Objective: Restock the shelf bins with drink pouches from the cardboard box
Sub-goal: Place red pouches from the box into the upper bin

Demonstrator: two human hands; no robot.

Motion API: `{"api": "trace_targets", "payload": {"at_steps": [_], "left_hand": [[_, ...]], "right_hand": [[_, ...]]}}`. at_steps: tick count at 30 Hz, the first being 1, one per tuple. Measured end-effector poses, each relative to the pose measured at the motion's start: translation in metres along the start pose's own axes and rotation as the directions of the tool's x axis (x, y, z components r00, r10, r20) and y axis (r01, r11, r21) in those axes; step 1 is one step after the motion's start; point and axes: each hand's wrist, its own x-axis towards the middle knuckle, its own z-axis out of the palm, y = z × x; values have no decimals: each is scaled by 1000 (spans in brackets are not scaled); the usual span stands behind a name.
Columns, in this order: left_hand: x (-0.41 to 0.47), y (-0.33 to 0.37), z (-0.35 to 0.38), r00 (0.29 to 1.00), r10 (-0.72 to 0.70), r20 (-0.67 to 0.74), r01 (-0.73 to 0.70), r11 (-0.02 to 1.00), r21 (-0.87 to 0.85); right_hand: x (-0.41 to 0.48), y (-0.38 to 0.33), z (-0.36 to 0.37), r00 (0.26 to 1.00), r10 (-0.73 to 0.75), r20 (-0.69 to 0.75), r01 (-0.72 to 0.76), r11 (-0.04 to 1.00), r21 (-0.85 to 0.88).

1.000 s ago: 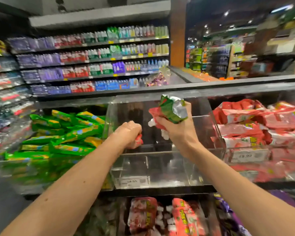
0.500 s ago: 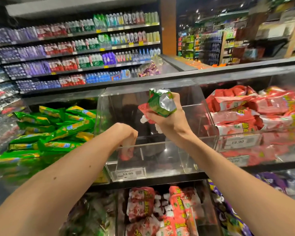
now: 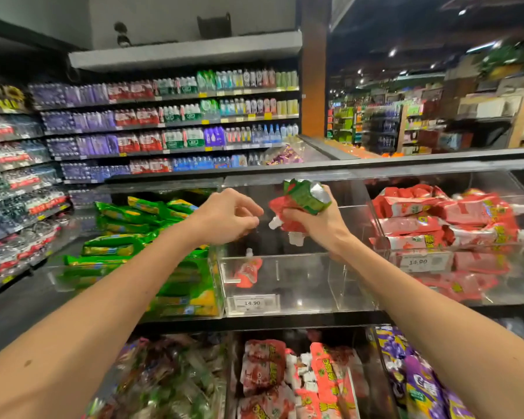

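My right hand grips a bunch of red and green drink pouches with white spouts above the middle clear acrylic bin. One red pouch lies alone at the bin's front left. My left hand hovers over the bin's left side with loosely curled fingers and holds nothing. The cardboard box is out of view.
Left bin holds green pouches; right bin holds red pouches. A price tag reads 14.90. Lower-shelf bins carry red and purple pouches. Bottled-drink shelves stand behind.
My left hand put its red pouch down in the middle bin, then rose out with nothing in it. My right hand kept its bunch and barely moved.
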Motion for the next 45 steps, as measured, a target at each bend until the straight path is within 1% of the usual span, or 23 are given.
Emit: {"api": "trace_targets", "payload": {"at_steps": [3,6,8,10,12,14,17,18,22,25,27,29,30,31,33,35,36,37,39,40,42,43,45], "left_hand": [[-23,11,-10,983,86,-159,-87,996,2],[-34,24,-6,964,158,-212,-171,985,-40],[-38,38,3,939,241,-246,-266,961,-73],[-39,54,15,870,358,-338,-400,914,-62],[-42,72,26,775,488,-403,-541,840,-23],[-44,91,41,713,591,-377,-627,778,36],[-46,127,73,646,698,-309,-680,710,183],[-47,141,85,633,715,-296,-692,695,198],[-56,203,140,642,737,-211,-728,672,136],[-70,250,189,639,758,-129,-761,648,40],[-81,283,226,636,766,-90,-768,640,24],[-89,315,267,675,736,-52,-737,675,-15],[-94,332,286,721,692,-28,-692,719,-59],[-96,347,304,773,634,-18,-632,768,-110],[-95,375,329,858,509,-66,-511,836,-199],[-92,402,342,932,356,-75,-357,857,-371],[-91,415,344,961,265,-81,-271,836,-478],[-87,426,345,981,181,-62,-183,790,-585],[-77,442,348,1000,10,30,16,658,-753],[-71,449,351,994,-66,84,107,591,-800],[-56,460,356,968,-171,181,244,510,-825],[-48,465,358,954,-197,227,294,463,-836],[-36,476,360,935,-217,281,346,372,-861]], "right_hand": [[-14,-36,-2,999,-33,37,30,997,72],[-42,-82,-10,988,-71,137,42,979,199],[-61,-104,-23,976,-39,213,-34,943,330],[-80,-118,-43,954,31,299,-162,891,425],[-97,-121,-68,932,65,356,-233,860,454],[-114,-119,-95,918,75,389,-270,836,478],[-135,-110,-141,899,92,428,-331,785,524],[-143,-109,-158,893,95,440,-347,769,536],[-178,-98,-241,864,144,482,-422,728,540],[-212,-87,-311,835,204,511,-467,754,461],[-235,-74,-362,826,272,494,-484,792,372],[-258,-62,-416,821,345,454,-506,809,299],[-272,-57,-440,816,390,427,-531,798,285],[-285,-55,-463,815,430,389,-547,792,271],[-303,-56,-509,818,502,282,-568,785,248],[-307,-63,-546,822,522,226,-567,784,252],[-305,-65,-559,829,510,232,-558,786,265],[-302,-68,-570,835,493,246,-548,785,289],[-291,-73,-579,852,427,304,-517,778,357],[-283,-76,-580,866,383,322,-490,778,392],[-269,-84,-573,881,319,349,-456,768,450],[-261,-87,-569,887,296,354,-443,761,474],[-246,-90,-565,901,295,317,-418,785,457]]}}
